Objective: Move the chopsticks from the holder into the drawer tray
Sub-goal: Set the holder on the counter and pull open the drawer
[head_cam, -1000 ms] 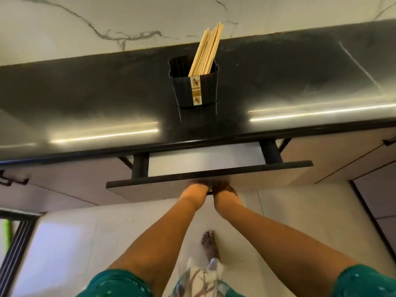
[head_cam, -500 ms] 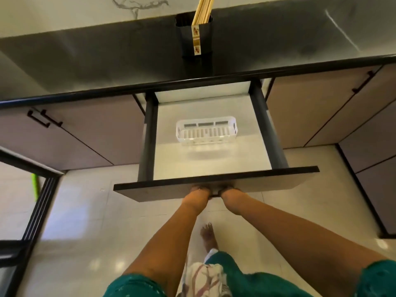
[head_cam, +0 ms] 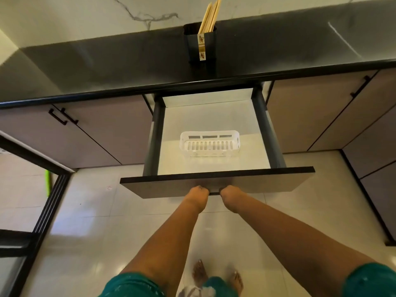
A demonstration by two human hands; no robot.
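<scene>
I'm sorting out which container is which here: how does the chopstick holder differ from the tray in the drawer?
The holder is dark, tall and solid-walled; the tray is white, low, wide and slotted. The holder stands on the countertop; the tray lies on the floor of the open drawer. The holder has the chopsticks leaning in it; the tray holds nothing. Both are open-topped.

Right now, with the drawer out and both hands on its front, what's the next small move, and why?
Probably let go with the right hand and reach up for the chopsticks: they are all in the holder, and the tray lies empty in the open drawer.
</scene>
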